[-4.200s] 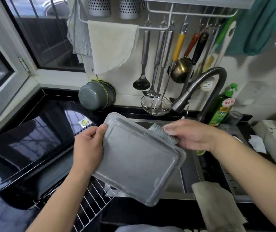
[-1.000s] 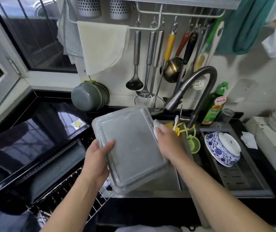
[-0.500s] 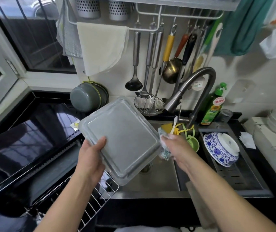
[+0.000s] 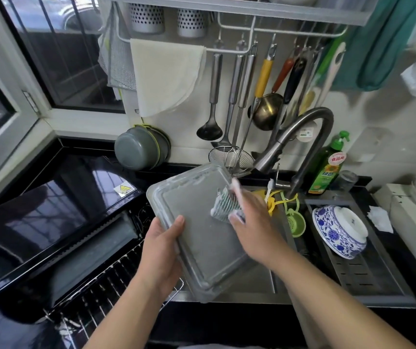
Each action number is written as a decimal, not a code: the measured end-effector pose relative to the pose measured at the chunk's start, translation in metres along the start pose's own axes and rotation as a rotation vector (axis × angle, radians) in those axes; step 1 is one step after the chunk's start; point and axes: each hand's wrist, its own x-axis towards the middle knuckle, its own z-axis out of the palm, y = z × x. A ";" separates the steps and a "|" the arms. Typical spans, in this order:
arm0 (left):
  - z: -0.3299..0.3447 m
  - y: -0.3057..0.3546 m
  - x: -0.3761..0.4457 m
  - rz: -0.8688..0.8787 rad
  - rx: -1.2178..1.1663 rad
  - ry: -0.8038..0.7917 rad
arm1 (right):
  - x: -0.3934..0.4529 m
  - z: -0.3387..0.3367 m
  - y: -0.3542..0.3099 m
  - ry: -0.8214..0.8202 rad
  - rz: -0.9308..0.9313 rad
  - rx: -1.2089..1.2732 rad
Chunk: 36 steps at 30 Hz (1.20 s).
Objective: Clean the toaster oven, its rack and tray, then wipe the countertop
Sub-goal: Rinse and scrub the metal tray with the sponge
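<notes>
A grey metal tray (image 4: 201,250), soapy and tilted, hangs over the sink (image 4: 252,285). My left hand (image 4: 162,250) grips its left edge, thumb on the face. My right hand (image 4: 251,222) presses a green-and-white scrubbing pad (image 4: 224,206) against the tray's upper face; the hand is blurred. The black toaster oven (image 4: 50,222) stands on the counter at the left. Its wire rack (image 4: 101,298) lies in front of it, below my left forearm.
A curved faucet (image 4: 300,137) arches over the sink. A blue-and-white bowl (image 4: 338,230) lies upside down on the drain board at right. A green soap bottle (image 4: 327,170), hanging utensils (image 4: 247,96) and a grey pot (image 4: 141,152) line the back wall.
My right hand, which was off the tray's right edge, has moved onto the tray's face with the pad. The tray has shifted right over the sink.
</notes>
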 end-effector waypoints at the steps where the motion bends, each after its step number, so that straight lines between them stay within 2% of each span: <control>1: -0.001 0.000 -0.002 -0.009 0.019 -0.005 | 0.008 -0.007 -0.002 -0.023 0.079 -0.029; 3: -0.003 0.000 -0.004 -0.028 0.048 -0.023 | 0.023 -0.018 -0.001 -0.116 0.161 -0.157; 4: -0.004 0.001 -0.005 -0.039 0.050 -0.040 | 0.029 -0.023 0.001 -0.107 0.167 -0.196; 7: -0.003 0.000 -0.012 -0.087 0.048 -0.097 | 0.042 -0.029 0.004 0.221 0.042 -0.275; 9: 0.002 0.001 -0.016 -0.074 0.038 -0.134 | 0.040 -0.022 0.001 0.342 -0.116 -0.353; 11: 0.006 0.001 -0.015 -0.030 0.010 -0.140 | 0.022 -0.003 -0.009 0.286 -0.246 -0.353; 14: 0.006 0.004 -0.010 0.038 -0.009 -0.118 | -0.019 0.031 -0.018 0.093 -0.419 -0.281; 16: 0.003 0.004 -0.011 0.066 -0.015 -0.110 | -0.014 0.027 -0.010 0.100 -0.462 -0.234; 17: 0.003 0.003 -0.012 0.078 0.000 -0.112 | -0.003 0.021 -0.002 0.157 -0.406 -0.230; 20: 0.009 -0.002 -0.013 0.111 0.071 -0.114 | 0.025 0.000 0.006 0.377 0.022 -0.218; 21: 0.012 -0.002 -0.011 0.109 0.085 -0.122 | 0.023 0.003 0.000 0.379 0.044 -0.187; 24: 0.014 -0.002 -0.006 0.093 0.125 -0.169 | 0.004 0.026 -0.025 0.203 -0.231 -0.143; 25: 0.013 -0.003 -0.006 0.090 0.123 -0.176 | 0.008 0.024 -0.027 0.199 -0.246 -0.135; 26: 0.012 -0.003 -0.006 0.084 0.114 -0.180 | 0.019 0.018 -0.023 0.257 -0.135 -0.114; 28: 0.011 -0.005 -0.009 0.079 0.101 -0.181 | 0.038 0.002 -0.017 0.394 0.205 -0.039; 29: 0.011 -0.007 -0.009 0.082 0.107 -0.180 | 0.038 0.002 -0.016 0.411 0.222 -0.046; 30: 0.010 -0.008 -0.009 0.090 0.117 -0.179 | 0.033 0.006 -0.023 0.390 0.112 -0.063; 32: 0.010 -0.008 -0.008 0.113 0.143 -0.183 | 0.015 0.021 -0.044 0.213 -0.206 -0.074; 33: 0.009 -0.007 -0.008 0.124 0.162 -0.192 | 0.013 0.024 -0.046 0.164 -0.302 -0.097; 34: 0.008 -0.006 -0.008 0.129 0.176 -0.205 | 0.020 0.020 -0.046 0.182 -0.292 -0.109; 36: 0.009 -0.001 -0.010 0.135 0.199 -0.231 | 0.046 0.008 -0.034 0.385 0.010 -0.115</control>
